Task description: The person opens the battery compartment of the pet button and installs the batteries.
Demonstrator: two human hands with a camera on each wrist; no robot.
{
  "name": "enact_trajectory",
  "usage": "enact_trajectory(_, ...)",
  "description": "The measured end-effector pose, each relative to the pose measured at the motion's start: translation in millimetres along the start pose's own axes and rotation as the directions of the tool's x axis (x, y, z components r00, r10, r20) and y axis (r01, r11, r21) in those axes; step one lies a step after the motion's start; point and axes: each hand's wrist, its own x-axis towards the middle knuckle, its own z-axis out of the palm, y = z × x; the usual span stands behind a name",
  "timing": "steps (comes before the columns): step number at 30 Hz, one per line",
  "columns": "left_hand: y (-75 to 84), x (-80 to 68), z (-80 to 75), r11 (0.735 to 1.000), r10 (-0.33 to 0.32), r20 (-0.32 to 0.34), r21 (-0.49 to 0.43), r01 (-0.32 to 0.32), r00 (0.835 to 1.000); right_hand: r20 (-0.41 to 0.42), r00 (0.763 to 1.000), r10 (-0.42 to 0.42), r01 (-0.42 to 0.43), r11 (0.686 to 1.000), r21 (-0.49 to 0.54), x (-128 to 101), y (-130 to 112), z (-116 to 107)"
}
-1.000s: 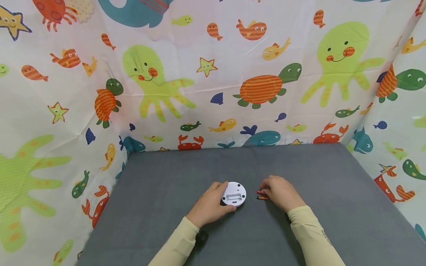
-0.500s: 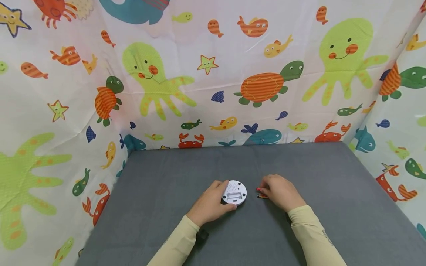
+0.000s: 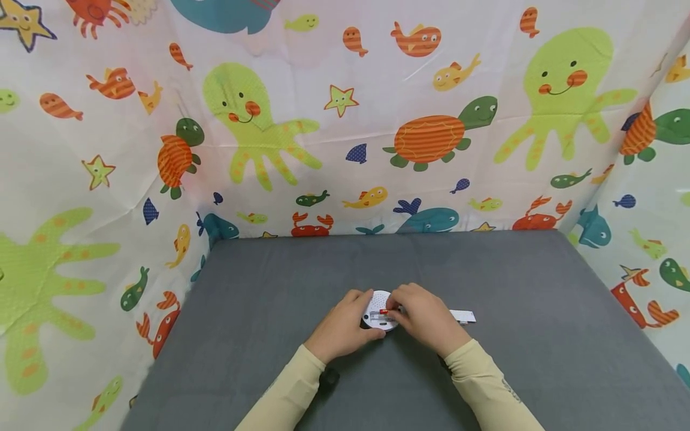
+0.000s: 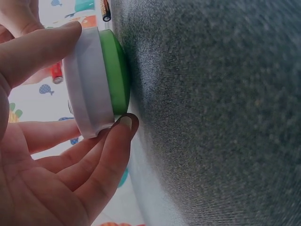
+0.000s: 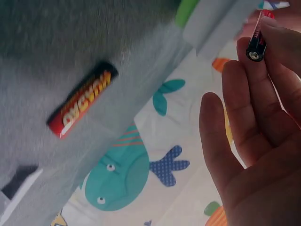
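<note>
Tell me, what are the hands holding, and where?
Left hand grips the round white device by its rim; right hand pinches a battery along its side.

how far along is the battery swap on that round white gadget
Already done: the battery cover is off and lies on the grey mat, and the gadget sits face down. In hand: the left hand steadies the gadget while the right hand pinches a battery over the open slot. Left: seating it, adding the second battery that lies on the mat, and putting the cover back.
</note>
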Motion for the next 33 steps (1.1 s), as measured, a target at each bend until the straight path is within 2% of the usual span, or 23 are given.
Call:
enact_trajectory(4,-0.3,-0.1,-1.3,1.000,0.009,0.004,0.003,-0.009,1.000,-0.012,0.999,-0.037,0.036,0.999,-0.013,0.6,-4.5,7.3)
enact_trajectory(17,1.8,-1.7,-3.8,1.000,0.017,0.003,0.002,-0.017,1.000,-0.063,0.997,-0.050,0.047,0.997,-0.053,1.4,-6.6,18.6)
enact_trajectory(23,3.0,-1.3,-3.8,1.000,0.011,0.002,-0.003,-0.011,1.000,-0.047,0.999,0.004,-0.005,1.000,-0.024,1.5,-6.5,19.8)
enact_trajectory(33,5.2,-1.4,-3.0,1.000,-0.018,0.008,0.019,0.018,1.000,-0.010,0.987,0.157,-0.155,0.981,0.114,0.8,0.4,6.8)
